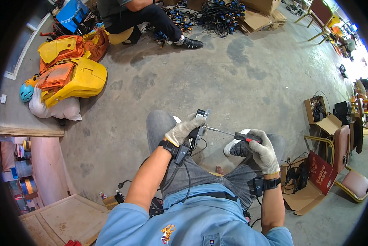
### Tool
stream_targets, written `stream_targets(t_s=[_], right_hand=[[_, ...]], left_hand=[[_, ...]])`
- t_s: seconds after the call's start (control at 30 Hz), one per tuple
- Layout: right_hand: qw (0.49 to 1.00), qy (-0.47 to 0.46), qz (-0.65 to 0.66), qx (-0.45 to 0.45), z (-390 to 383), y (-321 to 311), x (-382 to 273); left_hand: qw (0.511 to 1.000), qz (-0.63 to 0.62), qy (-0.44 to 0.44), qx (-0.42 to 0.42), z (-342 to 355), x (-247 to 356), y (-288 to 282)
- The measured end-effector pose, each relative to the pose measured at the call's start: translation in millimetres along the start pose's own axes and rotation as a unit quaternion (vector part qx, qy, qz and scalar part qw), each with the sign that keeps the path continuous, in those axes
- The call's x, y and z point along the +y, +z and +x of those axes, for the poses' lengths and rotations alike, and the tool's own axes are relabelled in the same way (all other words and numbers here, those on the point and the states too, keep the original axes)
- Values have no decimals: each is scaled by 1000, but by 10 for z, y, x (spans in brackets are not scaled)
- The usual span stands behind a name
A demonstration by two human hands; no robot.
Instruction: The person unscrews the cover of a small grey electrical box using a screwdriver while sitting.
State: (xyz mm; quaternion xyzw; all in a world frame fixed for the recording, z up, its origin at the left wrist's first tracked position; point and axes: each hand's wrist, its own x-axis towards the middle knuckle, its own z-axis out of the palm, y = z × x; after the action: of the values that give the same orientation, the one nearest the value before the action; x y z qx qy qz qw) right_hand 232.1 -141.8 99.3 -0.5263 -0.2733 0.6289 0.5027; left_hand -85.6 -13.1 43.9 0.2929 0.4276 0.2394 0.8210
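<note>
the left hand [186, 131] has its fingers closed around a grey-and-black device [200, 130] between the knees [157, 123], long axis roughly away from the body. the right hand [266, 153] has its fingers wrapped around a screwdriver [242, 137] handle; the shaft points left, tip at the device's right side, contact unclear.

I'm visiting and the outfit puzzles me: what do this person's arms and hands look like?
The left hand and right hand wear pale grey gloves. Each wrist has a black strap carrying a dark box with small white marking. A dark cable trails below the left one. The sleeves are short, light blue.
</note>
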Motion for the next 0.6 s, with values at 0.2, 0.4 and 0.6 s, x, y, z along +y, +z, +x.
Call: stream_targets(t_s=[0.2,0.4,0.6], right_hand=[[994,88,-57,40,88,-160,6],[998,36,47,29,20,-105,34],[997,51,45,45,-31,110,-120]], left_hand=[[1000,-4,-5,8,14,-16,0],[1000,2,1,-3,22,-20,-23],[1000,-1,5,11,-59,44,51]])
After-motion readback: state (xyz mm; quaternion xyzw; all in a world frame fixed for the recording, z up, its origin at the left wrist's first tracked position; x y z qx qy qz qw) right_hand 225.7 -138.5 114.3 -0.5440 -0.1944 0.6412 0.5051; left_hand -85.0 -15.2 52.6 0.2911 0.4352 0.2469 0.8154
